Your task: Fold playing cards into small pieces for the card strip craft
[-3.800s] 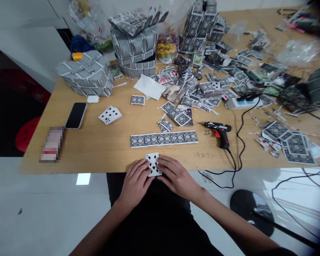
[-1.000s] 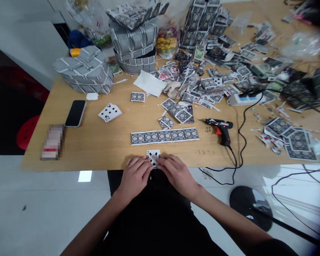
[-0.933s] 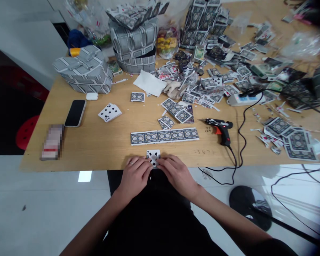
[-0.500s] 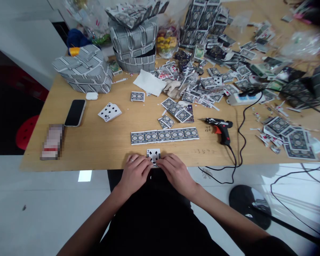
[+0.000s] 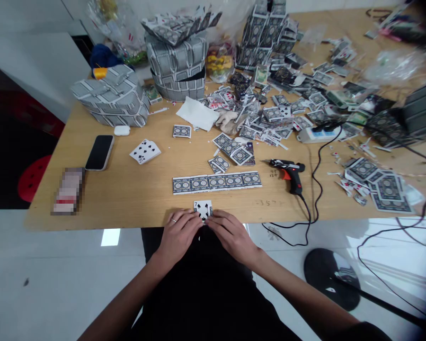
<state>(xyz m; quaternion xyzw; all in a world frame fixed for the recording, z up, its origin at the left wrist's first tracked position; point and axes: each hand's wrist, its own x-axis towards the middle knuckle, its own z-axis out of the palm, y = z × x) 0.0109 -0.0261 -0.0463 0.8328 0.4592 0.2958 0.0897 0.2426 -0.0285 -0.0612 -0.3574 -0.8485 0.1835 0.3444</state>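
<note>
A seven of spades playing card (image 5: pixel 203 207) lies face up at the table's front edge, its two sides partly folded over so the patterned back shows there. My left hand (image 5: pixel 181 230) presses on its left side with the fingers together. On its right side, my right hand (image 5: pixel 230 233) has its fingertips closed on the card. The lower part of the card is hidden by my fingers. Just beyond it lies a strip of joined folded cards (image 5: pixel 217 182), patterned backs up. A small stack of spade cards (image 5: pixel 145 151) sits farther left.
A glue gun (image 5: pixel 290 173) with a black cord lies to the right, near a white power strip (image 5: pixel 317 134). A phone (image 5: pixel 100 152) is at the left. Woven card bags (image 5: pixel 111 97) and heaped card scraps (image 5: pixel 270 113) fill the back.
The view has shifted slightly. My hands stay at the card, and the right fingers have moved a little along its right side.
</note>
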